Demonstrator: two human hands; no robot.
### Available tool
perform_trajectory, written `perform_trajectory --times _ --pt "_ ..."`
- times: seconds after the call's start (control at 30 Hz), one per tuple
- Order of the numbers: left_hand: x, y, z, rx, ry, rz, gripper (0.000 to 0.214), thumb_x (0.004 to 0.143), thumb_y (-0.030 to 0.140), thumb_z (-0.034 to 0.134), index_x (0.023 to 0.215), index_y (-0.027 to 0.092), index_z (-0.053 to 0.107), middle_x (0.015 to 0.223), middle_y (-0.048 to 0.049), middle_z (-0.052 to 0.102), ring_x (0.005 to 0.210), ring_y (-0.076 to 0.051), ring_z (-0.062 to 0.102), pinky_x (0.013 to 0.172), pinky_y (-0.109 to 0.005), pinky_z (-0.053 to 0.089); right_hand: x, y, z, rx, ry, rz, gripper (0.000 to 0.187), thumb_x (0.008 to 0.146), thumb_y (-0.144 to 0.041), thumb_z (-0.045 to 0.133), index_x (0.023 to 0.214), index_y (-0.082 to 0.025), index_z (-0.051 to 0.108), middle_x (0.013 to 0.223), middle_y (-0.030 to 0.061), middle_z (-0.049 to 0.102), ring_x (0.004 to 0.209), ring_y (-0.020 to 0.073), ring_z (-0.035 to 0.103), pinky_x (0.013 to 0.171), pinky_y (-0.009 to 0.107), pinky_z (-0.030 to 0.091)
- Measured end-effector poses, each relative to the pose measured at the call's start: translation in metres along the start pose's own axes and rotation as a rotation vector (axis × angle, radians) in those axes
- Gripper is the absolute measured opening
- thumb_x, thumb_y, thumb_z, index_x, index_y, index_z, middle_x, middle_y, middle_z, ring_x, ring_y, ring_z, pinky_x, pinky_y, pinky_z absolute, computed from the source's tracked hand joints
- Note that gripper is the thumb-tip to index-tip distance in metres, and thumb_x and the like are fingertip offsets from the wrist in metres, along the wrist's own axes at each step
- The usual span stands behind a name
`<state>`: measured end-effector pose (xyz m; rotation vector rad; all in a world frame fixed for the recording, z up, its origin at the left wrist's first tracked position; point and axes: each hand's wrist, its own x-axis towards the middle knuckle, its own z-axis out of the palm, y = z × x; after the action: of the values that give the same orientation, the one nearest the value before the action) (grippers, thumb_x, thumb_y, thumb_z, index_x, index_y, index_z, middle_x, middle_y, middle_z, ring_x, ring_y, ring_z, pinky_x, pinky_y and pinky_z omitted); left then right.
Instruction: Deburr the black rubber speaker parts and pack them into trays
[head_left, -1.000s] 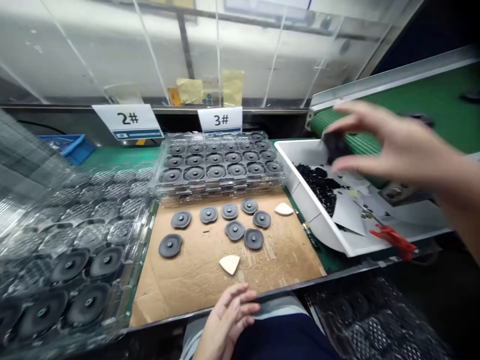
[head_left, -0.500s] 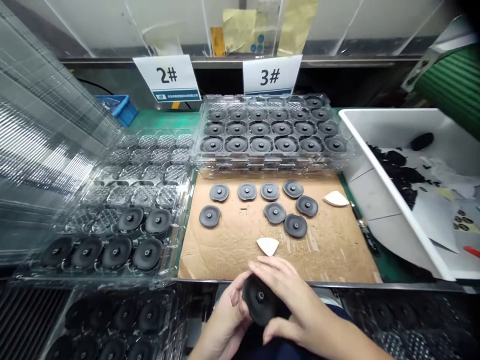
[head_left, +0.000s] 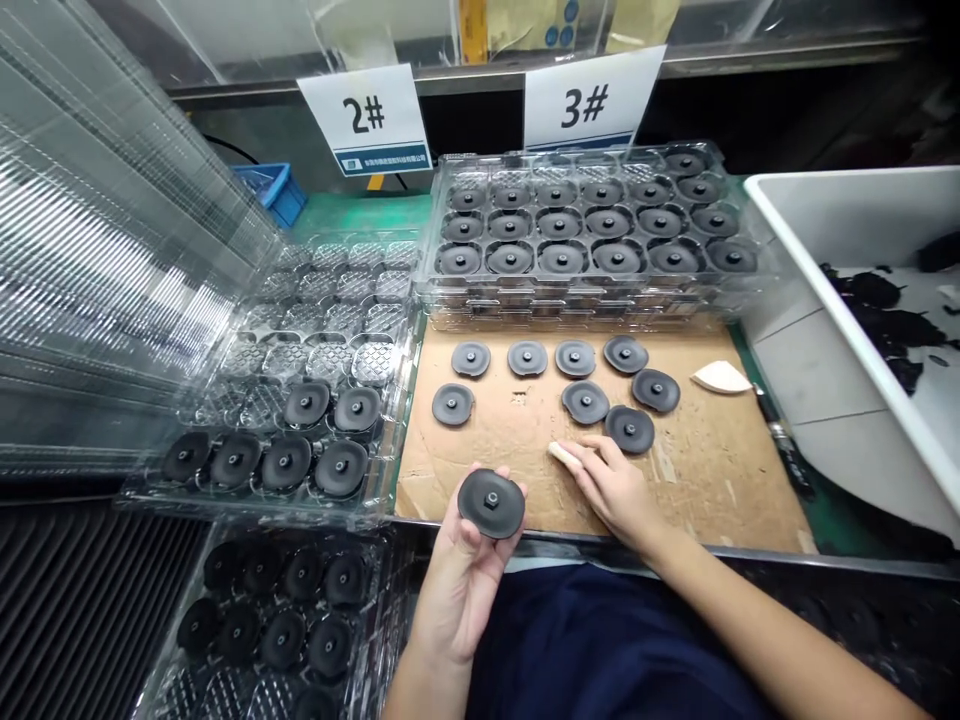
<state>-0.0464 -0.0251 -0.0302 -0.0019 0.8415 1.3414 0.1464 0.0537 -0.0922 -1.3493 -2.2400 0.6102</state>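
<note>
Above the near edge of the cardboard sheet (head_left: 712, 490), the left hand (head_left: 465, 575) lies palm up and open, its fingers lightly curled. A black rubber disc (head_left: 491, 503) rests flat on it, cradled rather than pinched. The right hand (head_left: 611, 487) is half closed on the cardboard, its fingertips (head_left: 581, 452) touching a pale wedge (head_left: 562, 455). Eight grey discs (head_left: 575, 357) sit just ahead, the nearest almost touching those fingertips. Open cardboard extends right of the hand to the sheet's right edge, with a second pale wedge (head_left: 720, 378) near that edge. A clear tray (head_left: 401, 395) with black discs stands left of the sheet, a full tray (head_left: 592, 300) lies beyond it, and a white bin (head_left: 825, 360) holding black scraps (head_left: 877, 300) stands right.
</note>
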Motion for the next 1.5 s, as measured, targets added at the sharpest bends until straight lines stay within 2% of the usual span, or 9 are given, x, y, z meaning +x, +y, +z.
perform_trajectory --times 0.3,0.57,0.63,0.73,0.9,1.03,1.2,1.37,1.5 --pt "-0.006 -0.009 0.023 0.072 0.005 -0.004 0.055 0.065 0.038 0.075 0.115 0.023 0.060 0.123 -0.0105 0.063 0.115 -0.029 0.057 0.103 -0.042 0.039 -0.004 -0.009 -0.006 0.196 0.011 -0.038 0.024 0.092 -0.024 0.045 0.105 -0.017 0.064 0.097 0.0094 0.070 0.089 0.0208 0.064 0.079 0.035 0.052" --pt "-0.003 -0.031 0.054 0.206 -0.083 -0.046 0.063 0.062 0.040 0.078 0.120 0.022 0.058 0.116 -0.0094 0.065 0.114 -0.029 0.056 0.096 -0.036 0.045 0.011 -0.080 -0.103 0.448 0.129 -0.108 0.021 0.091 -0.020 0.046 0.104 -0.016 0.061 0.093 0.0060 0.068 0.084 0.0152 0.063 0.075 0.026 0.051" --pt "-0.002 -0.037 0.060 0.231 -0.061 -0.053 0.060 0.064 0.038 0.077 0.119 0.023 0.059 0.114 -0.0079 0.066 0.113 -0.028 0.057 0.096 -0.036 0.046 0.007 -0.092 -0.114 0.462 0.017 -0.145 0.020 0.090 -0.015 0.045 0.099 -0.015 0.063 0.087 0.0053 0.067 0.079 0.0143 0.062 0.072 0.024 0.050" --pt "-0.001 -0.041 0.066 0.248 -0.014 -0.029 0.066 0.057 0.036 0.082 0.118 0.026 0.059 0.115 -0.0059 0.066 0.114 -0.029 0.056 0.097 -0.036 0.045 0.005 -0.091 -0.117 0.480 -0.173 -0.120 0.019 0.088 -0.010 0.047 0.092 -0.017 0.064 0.085 0.0018 0.067 0.077 0.0117 0.061 0.071 0.021 0.048" --pt "-0.004 -0.041 0.068 0.330 -0.041 -0.134 0.069 0.056 0.033 0.083 0.119 0.023 0.060 0.113 -0.0080 0.067 0.117 -0.031 0.053 0.100 -0.038 0.043 0.005 -0.084 -0.112 0.495 0.125 -0.158 0.025 0.091 -0.014 0.043 0.105 -0.009 0.062 0.088 0.0089 0.067 0.079 0.0153 0.062 0.075 0.027 0.049" --pt "-0.004 -0.040 0.065 0.338 0.008 -0.093 0.073 0.046 0.043 0.085 0.114 0.025 0.063 0.119 -0.0077 0.065 0.116 -0.032 0.054 0.100 -0.038 0.043 0.003 -0.080 -0.119 0.615 -0.186 -0.121 0.018 0.087 -0.009 0.049 0.091 -0.016 0.065 0.086 0.0015 0.069 0.079 0.0110 0.063 0.073 0.020 0.049" --pt "-0.002 -0.043 0.070 0.384 -0.012 -0.126 0.070 0.051 0.035 0.085 0.116 0.024 0.062 0.108 -0.0058 0.069 0.113 -0.030 0.056 0.100 -0.038 0.042 0.002 -0.078 -0.120 0.513 0.121 -0.137 0.025 0.090 -0.014 0.043 0.104 -0.010 0.064 0.089 0.0083 0.068 0.080 0.0159 0.062 0.076 0.027 0.049" --pt "-0.003 -0.041 0.070 0.342 0.001 -0.099 0.072 0.043 0.041 0.086 0.110 0.025 0.066 0.113 -0.0060 0.067 0.112 -0.031 0.057 0.101 -0.038 0.042 0.000 -0.076 -0.122 0.615 -0.182 -0.121 0.019 0.087 -0.009 0.048 0.093 -0.016 0.065 0.087 0.0012 0.069 0.078 0.0105 0.062 0.073 0.019 0.048" --pt "-0.006 -0.042 0.073 0.380 -0.014 -0.158 0.061 0.047 0.036 0.086 0.104 0.021 0.068 0.096 -0.0062 0.072 0.110 -0.032 0.058 0.099 -0.039 0.043 0.005 -0.079 -0.117 0.525 0.119 -0.176 0.024 0.090 -0.013 0.043 0.103 -0.009 0.063 0.086 0.0082 0.067 0.076 0.0148 0.061 0.073 0.026 0.050"
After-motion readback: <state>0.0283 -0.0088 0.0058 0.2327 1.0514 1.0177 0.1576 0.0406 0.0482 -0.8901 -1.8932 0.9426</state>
